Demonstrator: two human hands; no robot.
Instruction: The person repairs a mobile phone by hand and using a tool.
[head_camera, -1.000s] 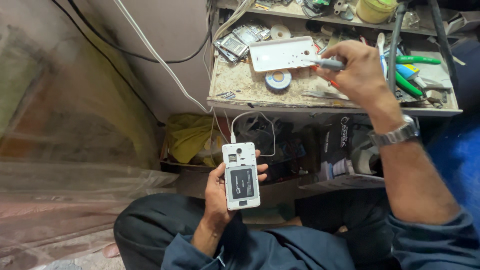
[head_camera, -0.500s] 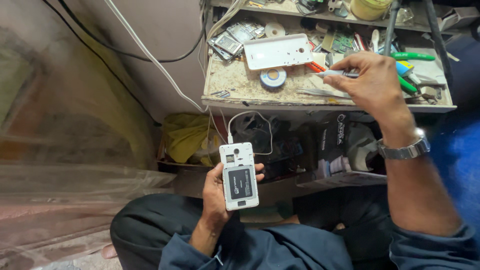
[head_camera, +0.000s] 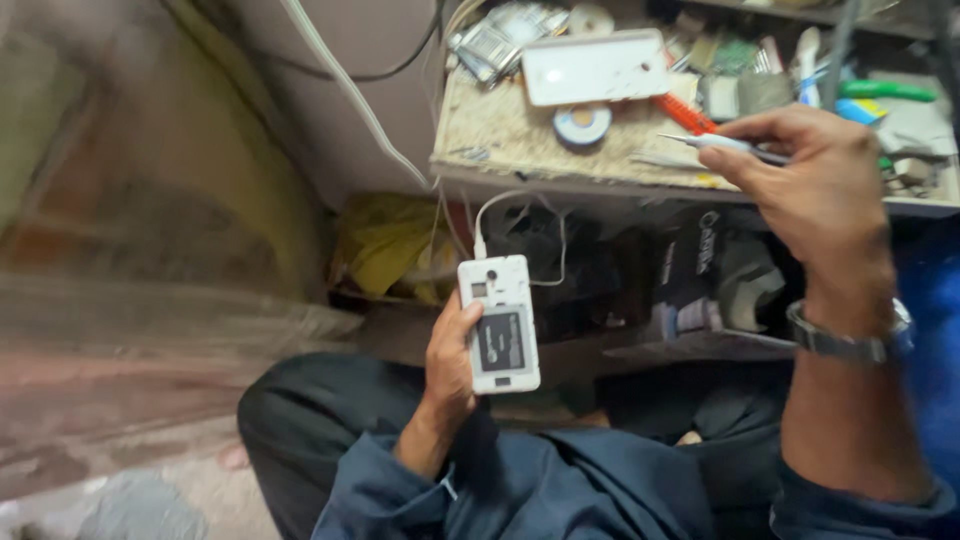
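Clearly a repair is under way, and by my reckoning it sits at the tool-fetching step: the phone is opened up and the tool is just off the bench.

On the left, the left hand (head_camera: 450, 365) cradles a white phone (head_camera: 500, 325) with its back cover off and a dark battery (head_camera: 502, 341) showing, held face-down above the lap. Its fingers curl round the phone's left edge and underside, the thumb pressed on the rim. A white cable (head_camera: 520, 215) runs up from the phone's top end.

Further right, the right hand (head_camera: 815, 190) hovers at the bench (head_camera: 500, 130) edge, thumb and fingers pinched close on a slim tool (head_camera: 715, 143) whose tip points left.

I'd judge the next move calls for bringing that tip down to the phone, steadily, since hand and phone are well apart.
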